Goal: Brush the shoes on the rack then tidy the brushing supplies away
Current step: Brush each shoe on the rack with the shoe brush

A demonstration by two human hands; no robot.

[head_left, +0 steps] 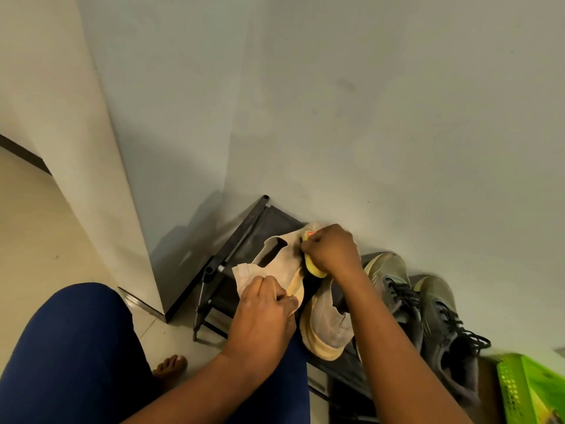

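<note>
On the rack, left hand pinches the shoe heel; right hand curls round the brush (bristles toward the toe end).

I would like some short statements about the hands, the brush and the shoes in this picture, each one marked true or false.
1. The right hand grips a yellow brush. True.
2. The left hand hangs free and holds nothing. False: it holds the beige shoe at its near end.
3. The brush is against the beige shoe. True.
4. The dark laced shoes lie to the left of the beige ones. False: they lie on the right, on the rack.
5. A green basket shows at the lower right edge. True.
</note>
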